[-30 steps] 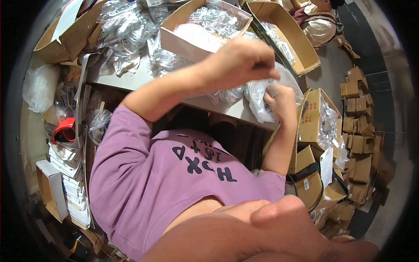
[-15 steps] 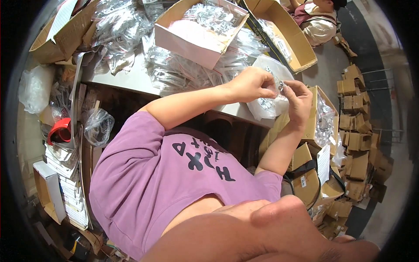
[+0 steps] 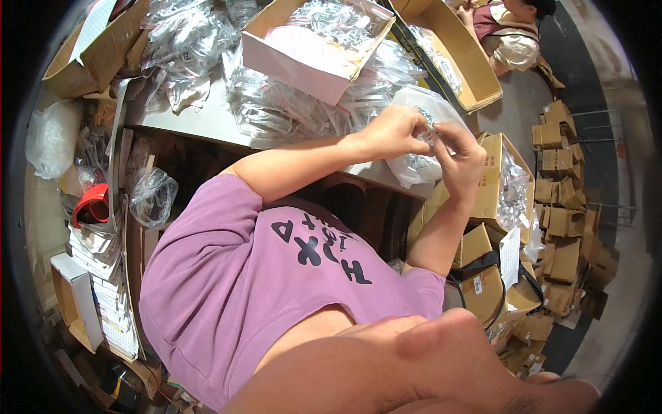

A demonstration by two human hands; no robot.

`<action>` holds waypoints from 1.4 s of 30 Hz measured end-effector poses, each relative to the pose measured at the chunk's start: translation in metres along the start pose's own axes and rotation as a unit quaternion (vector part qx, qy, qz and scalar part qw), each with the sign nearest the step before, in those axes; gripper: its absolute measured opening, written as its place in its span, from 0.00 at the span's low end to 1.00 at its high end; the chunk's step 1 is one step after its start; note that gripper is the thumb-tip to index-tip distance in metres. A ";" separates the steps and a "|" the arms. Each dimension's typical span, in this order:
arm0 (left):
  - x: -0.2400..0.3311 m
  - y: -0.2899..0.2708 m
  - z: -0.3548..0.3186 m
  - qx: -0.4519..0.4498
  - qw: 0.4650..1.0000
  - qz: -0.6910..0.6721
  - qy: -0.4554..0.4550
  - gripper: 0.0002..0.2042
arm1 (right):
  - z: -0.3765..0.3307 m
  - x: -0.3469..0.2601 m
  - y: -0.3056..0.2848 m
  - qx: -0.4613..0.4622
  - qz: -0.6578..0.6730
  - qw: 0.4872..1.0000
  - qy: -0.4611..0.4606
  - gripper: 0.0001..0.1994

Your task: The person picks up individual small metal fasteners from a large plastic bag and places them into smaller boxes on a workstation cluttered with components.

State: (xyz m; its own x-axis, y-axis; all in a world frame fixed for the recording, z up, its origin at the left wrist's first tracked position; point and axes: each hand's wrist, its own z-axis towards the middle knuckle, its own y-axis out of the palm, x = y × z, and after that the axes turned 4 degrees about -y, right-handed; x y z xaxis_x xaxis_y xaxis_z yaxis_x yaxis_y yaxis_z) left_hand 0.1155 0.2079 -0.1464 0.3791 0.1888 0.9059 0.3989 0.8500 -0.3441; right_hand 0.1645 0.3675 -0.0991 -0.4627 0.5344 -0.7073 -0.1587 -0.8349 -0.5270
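Note:
Over a white plastic bag (image 3: 408,174) of small metal parts, both of my hands meet at the fingertips. My left hand (image 3: 394,132) is closed in a pinch, its thumb and forefinger pressed together. Right against it, my right hand (image 3: 460,157) pinches too, with thumb and forefinger at the same spot. A small shiny metal piece shows between the fingertips, mostly covered by them, so its exact kind cannot be told. Some loose metal parts show inside the bag behind the hands.
Clear bags of metal parts (image 3: 276,114) pile on the table (image 3: 224,127). A white box (image 3: 293,65) of more parts sits on them, beside an open cardboard box (image 3: 476,76). Another carton (image 3: 488,183) stands right of my arm. A person (image 3: 507,34) is at the far right.
My right hand has come left, and its fingertips now touch those of my left hand. The metal piece it held in view is now mostly hidden between them.

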 end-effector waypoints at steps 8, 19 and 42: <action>-0.001 -0.001 -0.003 0.010 1.000 -0.020 -0.001 0.16 | -0.002 -0.011 -0.005 -0.041 -0.018 0.999 0.005 0.06; -0.001 -0.003 -0.005 0.006 1.000 -0.014 0.025 0.16 | 0.006 -0.017 -0.006 -0.077 -0.011 0.997 -0.003 0.07; -0.006 -0.009 -0.009 -0.012 0.997 -0.030 0.068 0.13 | 0.013 0.008 -0.003 -0.178 -0.191 0.962 0.086 0.07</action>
State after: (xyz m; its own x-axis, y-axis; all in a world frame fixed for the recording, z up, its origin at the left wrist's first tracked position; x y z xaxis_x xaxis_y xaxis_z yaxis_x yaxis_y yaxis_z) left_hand 0.1177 0.1949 -0.1511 0.4628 0.0675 0.8839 0.4437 0.8456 -0.2969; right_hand 0.1500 0.3723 -0.0970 -0.2734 0.8324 -0.4821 0.0346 -0.4924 -0.8697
